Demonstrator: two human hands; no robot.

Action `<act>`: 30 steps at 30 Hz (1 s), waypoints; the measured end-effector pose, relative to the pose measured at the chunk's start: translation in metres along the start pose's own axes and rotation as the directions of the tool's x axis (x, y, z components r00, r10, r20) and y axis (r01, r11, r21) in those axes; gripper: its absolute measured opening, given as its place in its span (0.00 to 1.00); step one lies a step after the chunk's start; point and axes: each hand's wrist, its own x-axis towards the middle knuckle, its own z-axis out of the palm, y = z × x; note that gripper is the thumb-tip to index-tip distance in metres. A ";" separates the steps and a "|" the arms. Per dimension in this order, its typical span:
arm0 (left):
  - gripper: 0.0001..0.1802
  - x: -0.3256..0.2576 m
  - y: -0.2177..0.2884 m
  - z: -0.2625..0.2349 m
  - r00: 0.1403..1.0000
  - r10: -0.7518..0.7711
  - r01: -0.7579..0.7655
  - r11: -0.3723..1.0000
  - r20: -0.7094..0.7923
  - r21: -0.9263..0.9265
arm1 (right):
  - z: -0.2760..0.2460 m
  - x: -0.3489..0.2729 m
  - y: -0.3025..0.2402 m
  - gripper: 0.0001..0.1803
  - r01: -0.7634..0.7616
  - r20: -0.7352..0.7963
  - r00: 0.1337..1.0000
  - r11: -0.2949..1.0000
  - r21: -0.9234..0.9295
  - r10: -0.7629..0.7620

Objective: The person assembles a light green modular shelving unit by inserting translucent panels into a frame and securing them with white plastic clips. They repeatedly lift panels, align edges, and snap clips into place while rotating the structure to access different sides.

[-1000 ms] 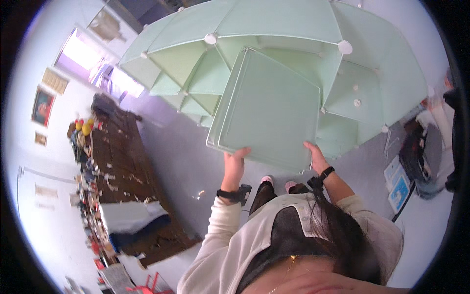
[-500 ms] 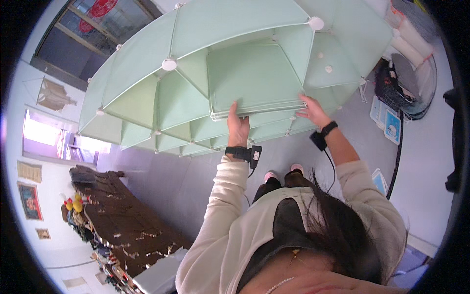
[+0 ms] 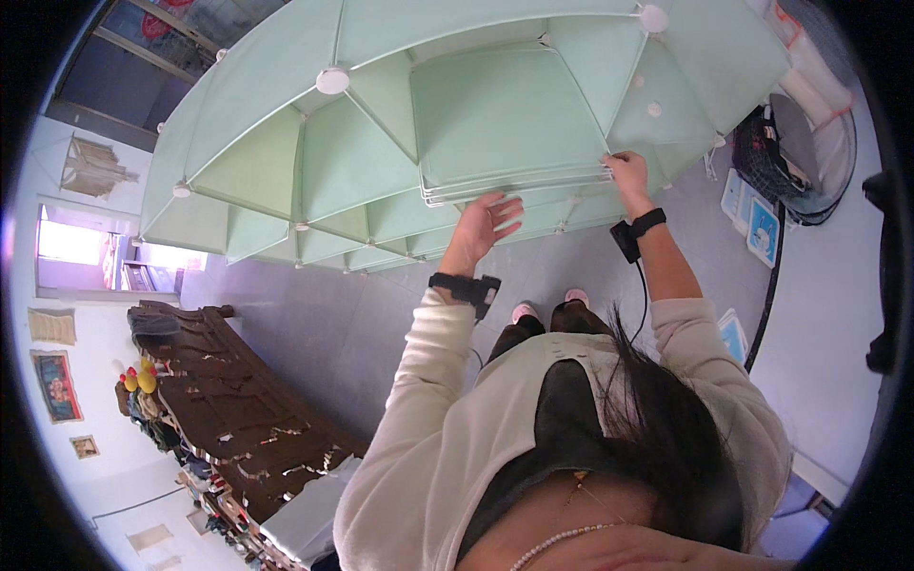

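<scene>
Panels [image 3: 514,119]: at shelf [image 3: 257,109] opening. Left hand [image 3: 487,228]: spread open, outside shelf. Right hand [image 3: 628,176]: grip closed on panels' edge. I log risk: tilt from one-sided hold.

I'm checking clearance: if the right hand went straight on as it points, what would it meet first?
Probably the panels, at their near right corner, where the right hand seems to touch them; depth is unclear.

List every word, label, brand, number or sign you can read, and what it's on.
None can be read.
Blue-and-white flat item at right: any print is too small.
Red decoration, top left: too blurred.
Stacked green panels: no lettering visible.
</scene>
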 end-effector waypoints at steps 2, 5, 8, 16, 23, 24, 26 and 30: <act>0.12 -0.013 0.001 -0.008 0.999 -0.025 0.015 0.970 0.037 0.243 | -0.004 -0.001 -0.003 0.20 0.069 0.010 0.998 0.987 -0.146 -0.068; 0.16 -0.029 0.008 -0.030 0.810 0.542 -0.256 0.669 -0.222 0.698 | -0.005 -0.002 -0.013 0.18 0.128 0.036 0.992 0.926 -0.355 -0.123; 0.16 -0.032 0.027 -0.048 0.491 0.853 -0.331 0.369 -0.175 0.868 | -0.010 -0.002 -0.021 0.16 0.195 0.073 0.980 0.838 -0.509 -0.183; 0.39 -0.117 0.066 0.014 0.475 0.645 -0.229 -0.566 0.599 0.792 | -0.110 -0.075 -0.039 0.12 -0.487 0.582 0.755 0.336 0.806 -0.303; 0.43 -0.176 0.039 0.088 0.596 0.483 -0.424 -0.488 0.641 0.762 | -0.182 -0.153 -0.125 0.11 -0.330 0.567 0.630 0.477 0.814 -0.531; 0.44 -0.181 0.044 0.093 0.583 0.497 -0.461 -0.449 0.643 0.765 | -0.189 -0.155 -0.133 0.11 -0.273 0.513 0.578 0.443 0.854 -0.634; 0.43 -0.209 0.060 0.095 0.501 0.520 -0.501 -0.478 0.692 0.722 | -0.202 -0.152 -0.139 0.12 -0.059 0.403 0.637 0.479 0.876 -0.657; 0.26 -0.293 0.077 0.093 0.572 0.684 -0.453 -0.196 0.452 0.870 | -0.212 -0.125 -0.112 0.14 0.277 0.240 0.765 0.642 0.715 -0.597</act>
